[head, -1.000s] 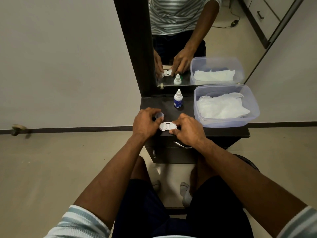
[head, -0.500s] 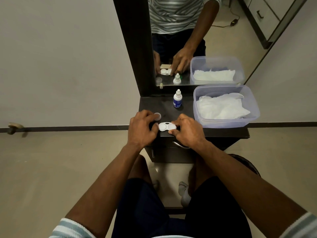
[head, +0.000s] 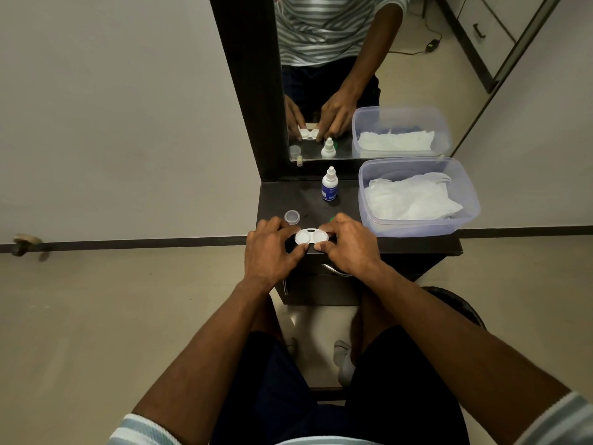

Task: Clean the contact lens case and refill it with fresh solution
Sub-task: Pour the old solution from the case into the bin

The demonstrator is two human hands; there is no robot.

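Lens case is lying on the dark table, left hand and right hand both pinching its ends.

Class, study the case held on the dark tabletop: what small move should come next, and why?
Probably lift the lens case toward the tissue-lined tub: both hands, left and right, grip it, one clear cap lies off, and the solution bottle stands untouched.

left hand let go of clear cap, cap now sits alone on dark tabletop just behind knuckles. hand came back to white lens case, thumb and fingers on its left end. green cap edge now peeking out behind right hand.
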